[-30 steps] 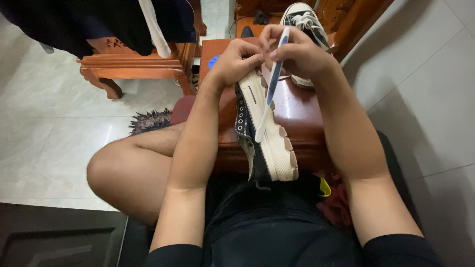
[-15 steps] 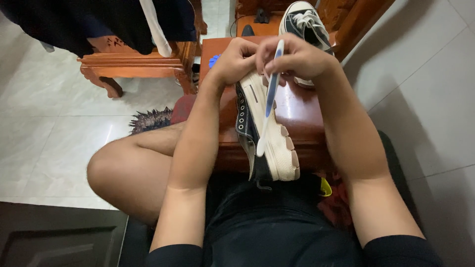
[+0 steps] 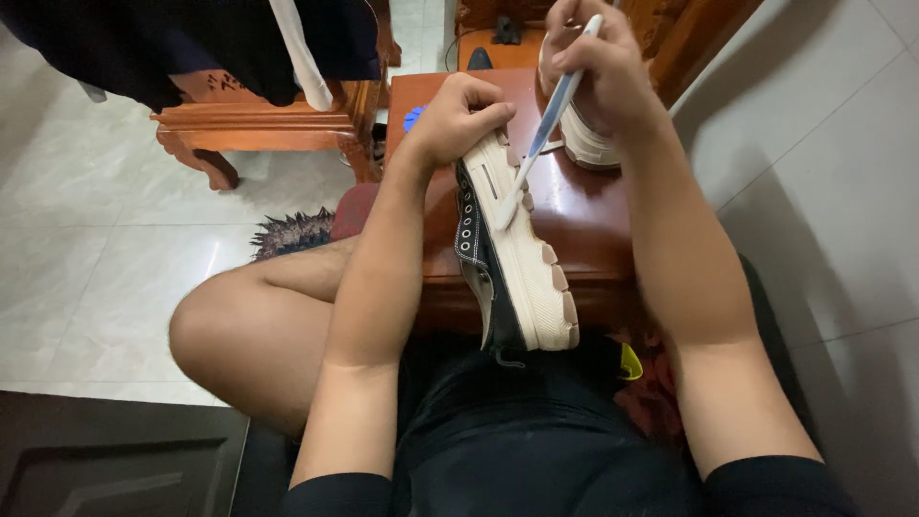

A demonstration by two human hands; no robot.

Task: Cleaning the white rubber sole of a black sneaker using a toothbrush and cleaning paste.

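Observation:
My left hand (image 3: 458,117) grips the toe end of a black sneaker (image 3: 512,254) with a thick cream sole, held on its side over a low reddish wooden table (image 3: 584,215). The heel rests near my lap. My right hand (image 3: 598,62) is closed on a blue and white toothbrush (image 3: 541,134). Its handle slants down to the left and the brush head touches the cream sole wall. A second sneaker (image 3: 584,139) stands on the table, partly hidden behind my right hand.
A carved wooden chair (image 3: 258,120) draped with dark clothes stands at the upper left on pale floor tiles. A small patterned mat (image 3: 292,233) lies beside my bare left knee. A grey wall runs along the right. A dark cabinet top sits at the bottom left.
My right hand has lifted and the toothbrush has slid along the sole, its head now lower on the side wall. The left hand keeps its hold on the shoe.

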